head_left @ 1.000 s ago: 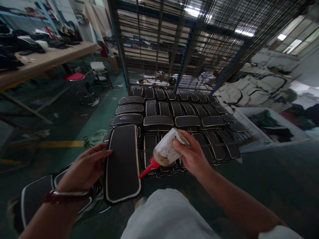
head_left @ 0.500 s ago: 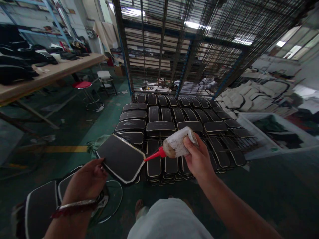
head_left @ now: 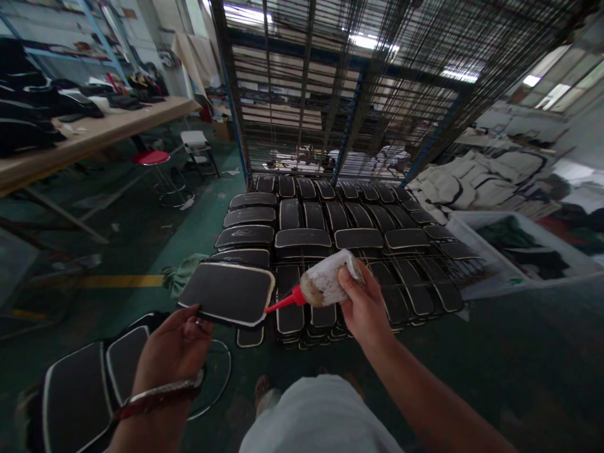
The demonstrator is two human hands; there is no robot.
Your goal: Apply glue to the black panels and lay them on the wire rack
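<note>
My left hand (head_left: 174,346) grips the near edge of a flat black panel with a pale rim (head_left: 228,292), holding it level above the floor. My right hand (head_left: 362,308) holds a dirty white squeeze bottle with a red nozzle (head_left: 325,284). The nozzle tip touches the panel's right edge. A metal bangle sits on my left wrist.
Many like black panels (head_left: 344,239) lie in rows on a low wire rack (head_left: 465,267) ahead, under a tall wire rack (head_left: 358,82). More panels (head_left: 85,390) lie at lower left. A long table (head_left: 94,135), a red stool (head_left: 151,158) and a white bin (head_left: 519,245) stand around.
My left hand has turned the panel from upright lengthwise to lying flat and sideways. The bottle's nozzle moved from the panel's lower right corner to its right edge.
</note>
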